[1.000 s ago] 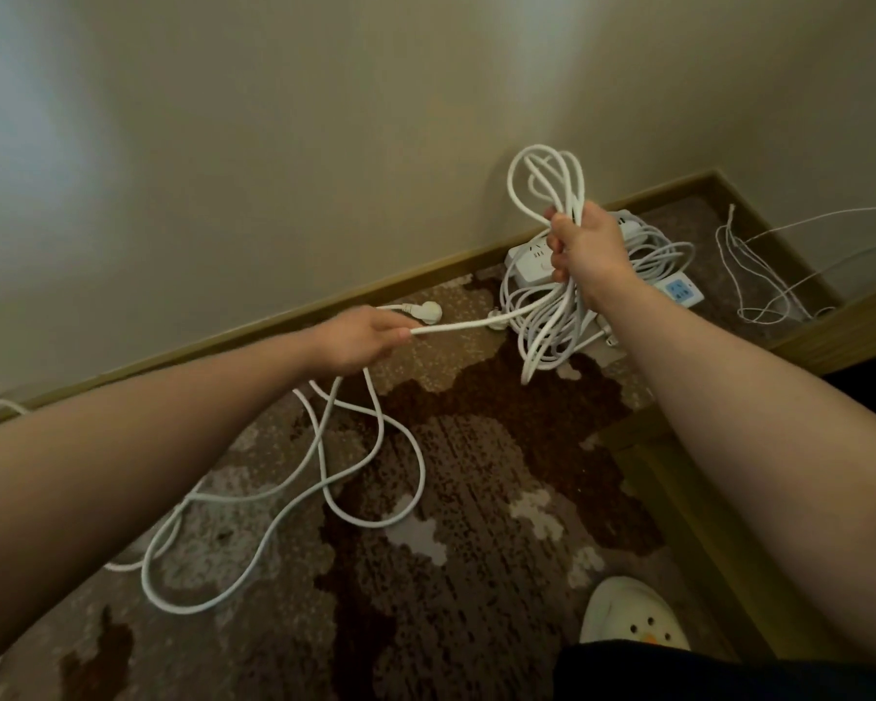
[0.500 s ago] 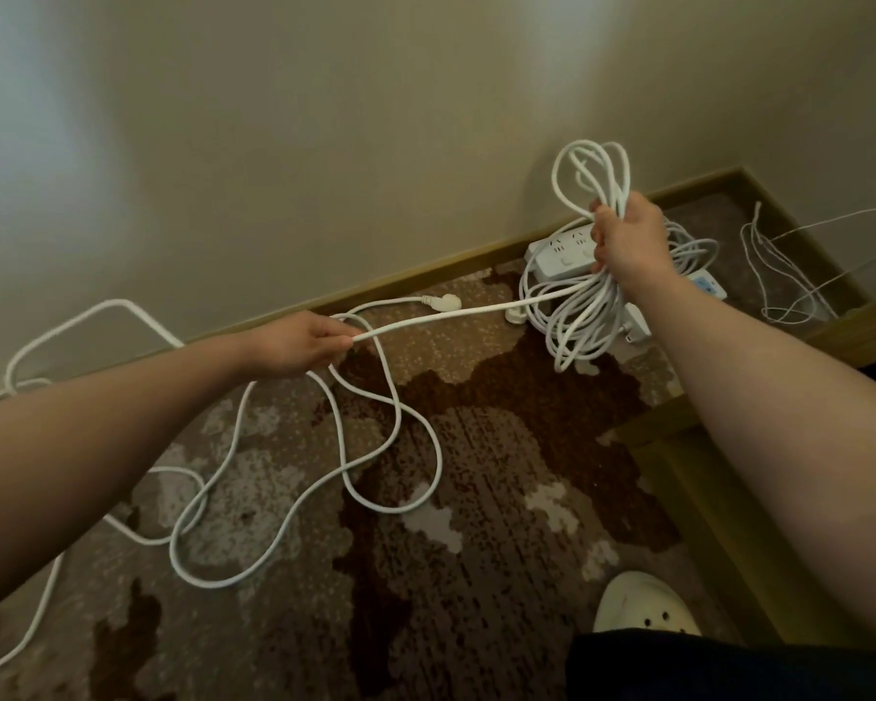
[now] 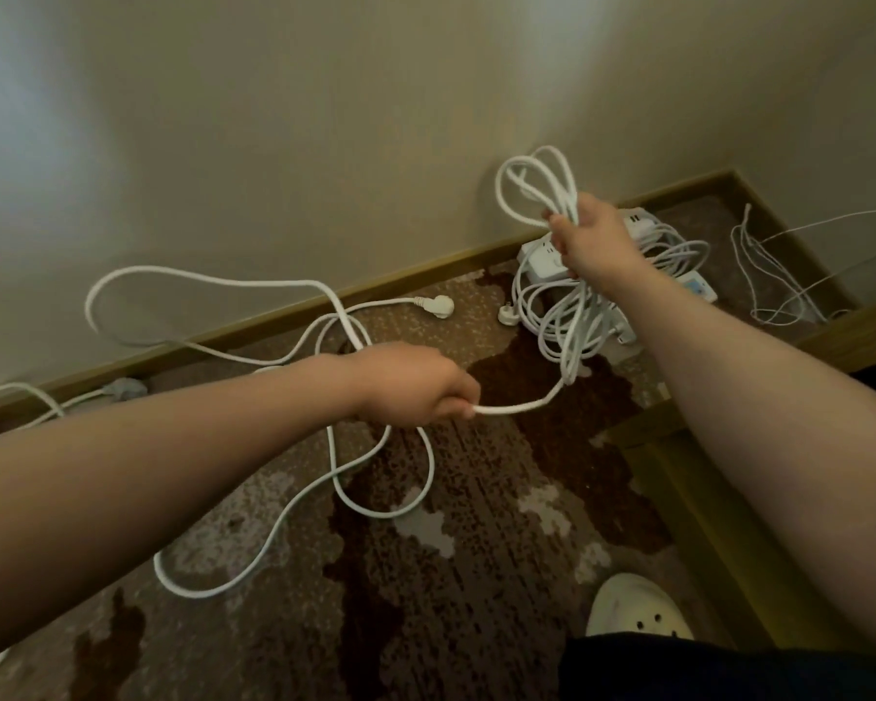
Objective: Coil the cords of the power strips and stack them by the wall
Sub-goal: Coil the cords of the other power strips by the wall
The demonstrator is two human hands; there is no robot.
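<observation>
My right hand (image 3: 590,240) grips a bundle of white cord loops (image 3: 537,189) held up near the wall. The loops hang down below the hand in front of white power strips (image 3: 539,258) piled by the baseboard. My left hand (image 3: 416,387) is closed on the free run of the same white cord (image 3: 517,408), which sags between the two hands. Behind the left hand the loose cord (image 3: 294,518) trails in wide curves over the carpet and arcs up against the wall. A white plug (image 3: 438,306) lies near the baseboard.
A second plug (image 3: 508,315) lies beside the strip pile. Thin white wires (image 3: 775,290) hang in the far right corner. A wooden furniture edge (image 3: 689,478) runs along the right. A white clog (image 3: 635,612) is at the bottom. Another cord and grey plug (image 3: 122,388) lie at left.
My left hand has swung from the left back toward the right hand while holding the cord, so the taut stretch now sags. The trailing cord has whipped up against the wall.
</observation>
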